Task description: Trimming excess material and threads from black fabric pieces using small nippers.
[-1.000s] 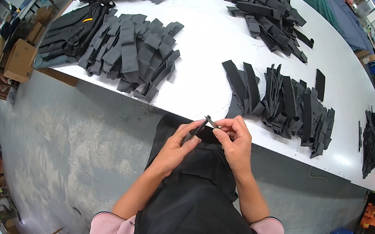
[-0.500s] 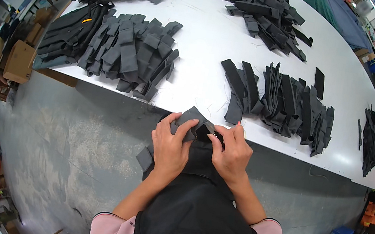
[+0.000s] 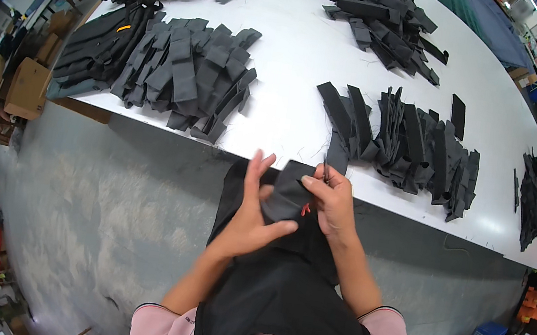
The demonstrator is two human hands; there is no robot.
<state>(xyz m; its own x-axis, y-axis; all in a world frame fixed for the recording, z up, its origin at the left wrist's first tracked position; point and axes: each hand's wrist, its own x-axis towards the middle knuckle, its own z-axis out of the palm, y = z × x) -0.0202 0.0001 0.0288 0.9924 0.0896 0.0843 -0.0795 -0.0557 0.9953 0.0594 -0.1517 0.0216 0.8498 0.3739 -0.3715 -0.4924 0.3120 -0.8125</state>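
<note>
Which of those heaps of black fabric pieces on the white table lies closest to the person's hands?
The heap of upright folded strips at the table's near edge, just beyond the right hand. The other heaps lie further left, further back or far right.

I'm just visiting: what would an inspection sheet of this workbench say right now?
Surface: white table, bare in the middle.
Job's things: dark fabric piece held at the table's near edge.
Clutter: folded dark strips in piles, left pile, right pile, far pile.
Grips: left hand flat against the piece, fingers spread; right hand pinches it, with a small thin tool.
Cables: nothing seen.
Surroundings: grey floor, cardboard boxes at left.
</note>
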